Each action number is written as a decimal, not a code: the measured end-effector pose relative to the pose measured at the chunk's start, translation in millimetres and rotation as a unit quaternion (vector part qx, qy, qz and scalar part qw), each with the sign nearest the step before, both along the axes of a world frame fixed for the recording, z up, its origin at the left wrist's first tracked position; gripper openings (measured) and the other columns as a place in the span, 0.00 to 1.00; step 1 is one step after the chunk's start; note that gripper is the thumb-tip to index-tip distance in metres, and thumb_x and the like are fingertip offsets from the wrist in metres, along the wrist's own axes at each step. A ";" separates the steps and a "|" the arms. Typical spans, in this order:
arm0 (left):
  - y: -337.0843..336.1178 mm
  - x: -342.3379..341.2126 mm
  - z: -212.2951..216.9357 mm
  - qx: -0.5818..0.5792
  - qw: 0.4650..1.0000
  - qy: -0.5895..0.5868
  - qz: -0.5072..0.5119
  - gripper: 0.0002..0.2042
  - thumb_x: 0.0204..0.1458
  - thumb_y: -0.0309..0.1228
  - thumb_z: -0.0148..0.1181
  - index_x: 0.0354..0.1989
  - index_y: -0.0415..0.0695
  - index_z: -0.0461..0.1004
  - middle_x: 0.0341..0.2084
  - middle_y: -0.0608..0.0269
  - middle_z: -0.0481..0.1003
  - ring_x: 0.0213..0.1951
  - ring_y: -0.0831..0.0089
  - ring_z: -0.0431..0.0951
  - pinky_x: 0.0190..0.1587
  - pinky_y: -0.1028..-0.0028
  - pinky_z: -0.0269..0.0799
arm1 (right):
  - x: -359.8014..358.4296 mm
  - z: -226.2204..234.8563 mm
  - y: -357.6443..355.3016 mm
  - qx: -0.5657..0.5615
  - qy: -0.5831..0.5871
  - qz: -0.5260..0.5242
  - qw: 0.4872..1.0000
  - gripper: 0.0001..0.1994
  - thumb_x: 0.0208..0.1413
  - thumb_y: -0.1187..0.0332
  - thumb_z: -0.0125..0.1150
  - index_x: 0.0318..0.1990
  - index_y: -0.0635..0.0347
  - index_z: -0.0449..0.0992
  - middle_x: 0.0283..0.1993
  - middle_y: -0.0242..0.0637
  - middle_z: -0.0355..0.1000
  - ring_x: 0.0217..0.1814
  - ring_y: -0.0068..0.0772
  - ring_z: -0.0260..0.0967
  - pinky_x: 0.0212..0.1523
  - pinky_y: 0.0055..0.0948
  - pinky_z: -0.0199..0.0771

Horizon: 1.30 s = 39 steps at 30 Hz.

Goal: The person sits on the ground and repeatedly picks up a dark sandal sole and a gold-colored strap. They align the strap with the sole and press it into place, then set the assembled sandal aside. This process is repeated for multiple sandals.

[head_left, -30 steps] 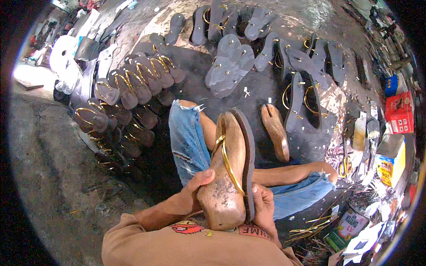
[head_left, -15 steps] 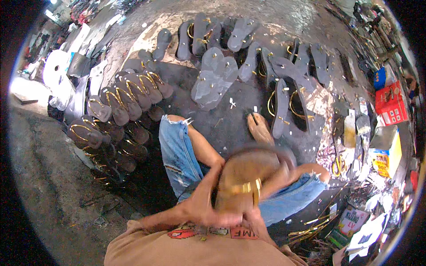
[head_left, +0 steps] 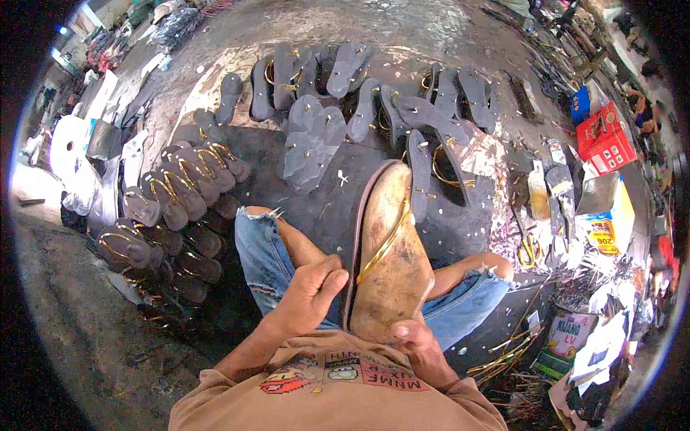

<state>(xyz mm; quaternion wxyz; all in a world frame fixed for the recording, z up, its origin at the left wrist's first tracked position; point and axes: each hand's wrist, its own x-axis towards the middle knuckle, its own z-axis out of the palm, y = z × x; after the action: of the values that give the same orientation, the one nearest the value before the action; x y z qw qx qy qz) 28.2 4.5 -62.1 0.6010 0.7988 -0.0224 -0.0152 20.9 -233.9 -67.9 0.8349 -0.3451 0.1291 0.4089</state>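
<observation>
A worn, wood-coloured shoe last (head_left: 395, 287) stands over my lap, toe pointing away from me. Fitted against its left side is a sandal's dark sole (head_left: 353, 269), and a gold strap (head_left: 384, 248) crosses the last's upper part. My right hand (head_left: 424, 352) grips the last at its near, heel end, thumb on top. Just left of the sole's edge, my left hand (head_left: 310, 296) is closed, thumb pressed to the curled fingers. What it holds, if anything, is hidden.
Several dark sandals with gold straps (head_left: 190, 176) are lined up at left. Flat grey soles (head_left: 309, 144) lie ahead on a dark mat. To the right are a red box (head_left: 605, 138), a yellow-and-white box (head_left: 604, 215), a tin can (head_left: 568, 341) and gold strips (head_left: 507, 352).
The last was blurred and lower, with its strap nearer my body; now it points away and is steady. My left hand has moved from its near end to beside the sole.
</observation>
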 end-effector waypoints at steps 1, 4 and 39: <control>3.8 -3.4 -1.9 -0.086 0.995 0.039 -0.032 0.20 0.73 0.45 0.53 0.43 0.38 0.78 0.25 0.73 0.67 0.27 0.80 0.65 0.30 0.70 0.61 | -7.1 -9.1 -7.5 0.030 0.052 0.001 0.998 0.55 0.46 0.66 0.72 0.80 0.63 0.42 0.77 0.51 0.54 0.79 0.47 0.56 0.75 0.52 0.61; 22.1 -26.9 -14.0 -0.251 0.946 0.181 -0.099 0.18 0.72 0.43 0.55 0.51 0.39 0.78 0.38 0.68 0.76 0.40 0.75 0.75 0.45 0.69 0.70 | -11.6 8.6 -4.9 0.098 0.104 -0.031 0.989 0.57 0.45 0.66 0.72 0.80 0.61 0.38 0.78 0.50 0.52 0.79 0.48 0.54 0.76 0.51 0.60; 92.9 14.6 13.0 0.181 0.969 0.091 0.141 0.37 0.37 0.39 0.87 0.56 0.35 0.79 0.47 0.54 0.85 0.51 0.71 0.83 0.59 0.66 0.76 | 115.2 -88.1 46.1 -0.278 -0.376 -0.063 0.881 0.29 0.72 0.60 0.59 0.73 0.67 0.64 0.70 0.49 0.69 0.74 0.38 0.64 0.72 0.36 0.64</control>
<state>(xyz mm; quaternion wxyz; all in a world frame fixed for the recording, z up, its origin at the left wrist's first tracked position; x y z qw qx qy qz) 42.8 97.4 -49.1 0.4416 0.8849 0.1480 -0.0070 136.1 -187.8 -156.0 0.7142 -0.6822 -0.0651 0.1423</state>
